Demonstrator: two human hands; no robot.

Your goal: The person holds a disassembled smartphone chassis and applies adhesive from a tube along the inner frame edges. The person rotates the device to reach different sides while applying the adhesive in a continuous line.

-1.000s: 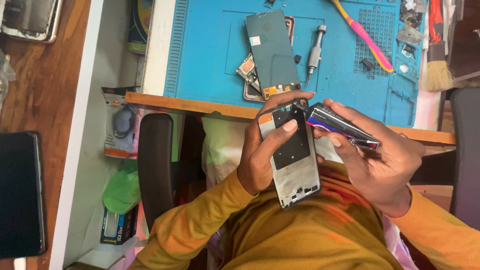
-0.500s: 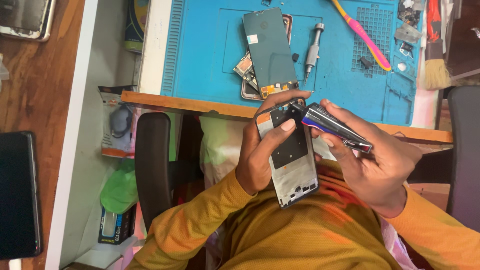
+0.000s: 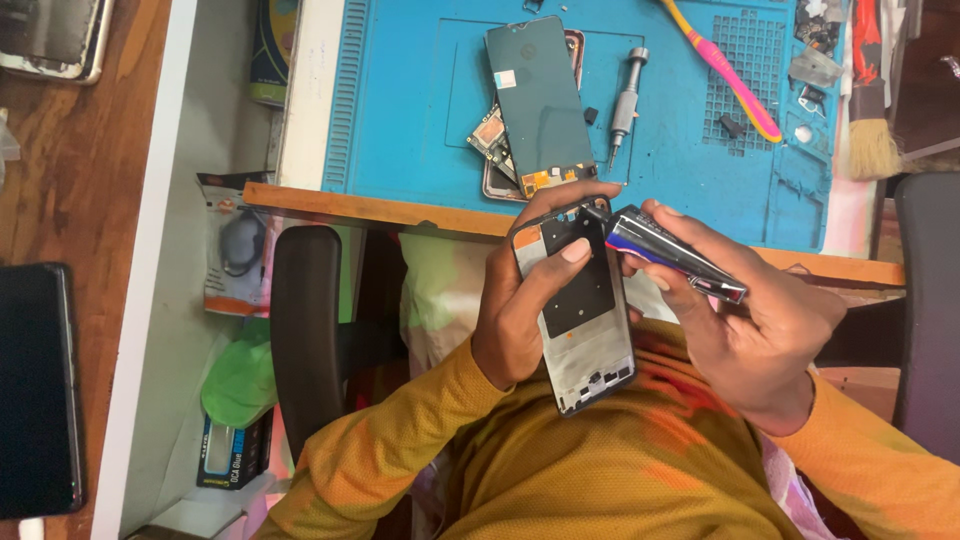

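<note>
my left hand (image 3: 525, 300) sat just below the centre of the frame, forearm in its yellow-orange sleeve rising from the lower middle. the fingers were curled around the left edge of a phone frame (image 3: 580, 320), the thumb laid across its front near the top, so the hand was closed firmly on it. the frame was held nearly upright, leaning a little left at the top, its bare inner side facing me with a dark square panel in the middle.

my right hand (image 3: 755, 335) came in from the lower right, wrist bent, fingers wrapped round a metallic glue tube (image 3: 672, 252). the tube lay slanted, its dark nozzle pointing up and left and touching the top right corner of the phone frame. thumb and fingers pressed on the tube's body; the grip was closed.

above my hands, across the wooden desk edge, the blue work mat (image 3: 400, 100) filled the upper middle of the frame. on it lay a dark display panel (image 3: 538, 100) resting over a circuit board (image 3: 492, 135), with a silver screwdriver (image 3: 625, 100) just right of them. a pink and yellow toothbrush (image 3: 725, 70) lay slanted farther right, and a brush (image 3: 872, 120) stood at the upper right edge. a dark phone (image 3: 35, 385) lay on the wooden surface at the far left.
</note>
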